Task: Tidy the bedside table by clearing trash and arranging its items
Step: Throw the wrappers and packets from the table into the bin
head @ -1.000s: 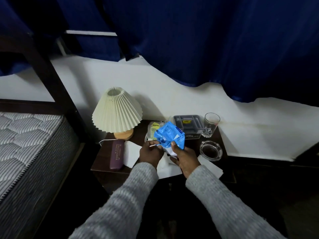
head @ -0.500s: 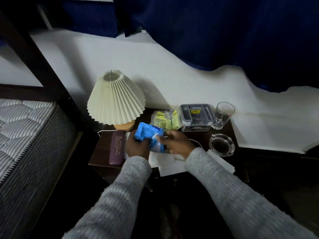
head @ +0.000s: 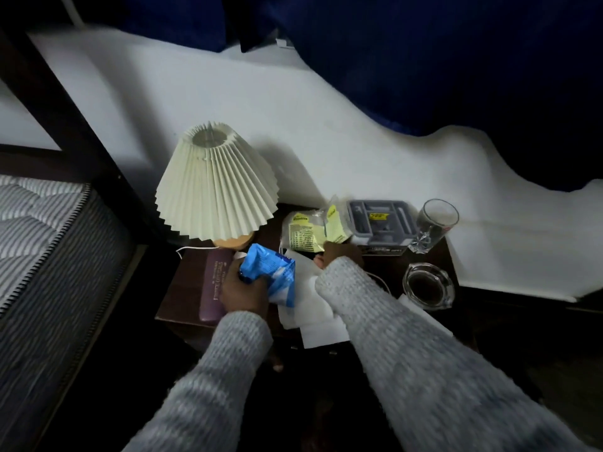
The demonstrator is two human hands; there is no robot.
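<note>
Desk point(head: 184, 290): dark wood, set against a white wall between a quilted mattress point(head: 32, 239) and blue curtains point(head: 424, 60).
Grey box point(head: 380, 220): rectangular plastic at the back edge; we make out divided compartments and a yellow label through its top.
Glass tumbler point(head: 435, 223): clear, upright at the back right corner, just beside the box.
Ashtray point(head: 427, 285): thick round glass nearer us, dark inside; we cannot tell what it holds.
Blue packet point(head: 272, 272): crinkled glossy plastic held over the desk's middle, above loose white papers point(head: 313, 308).
Left hand point(head: 243, 295): fingers clamped round the blue packet.
Right hand point(head: 339, 254): reaches to the yellow packets point(head: 303, 233); we cannot tell how its fingers lie.
Lamp point(head: 215, 184): cream pleated shade on a wooden base.
Purple case point(head: 213, 285): long and smooth, lying flat on the left.
</note>
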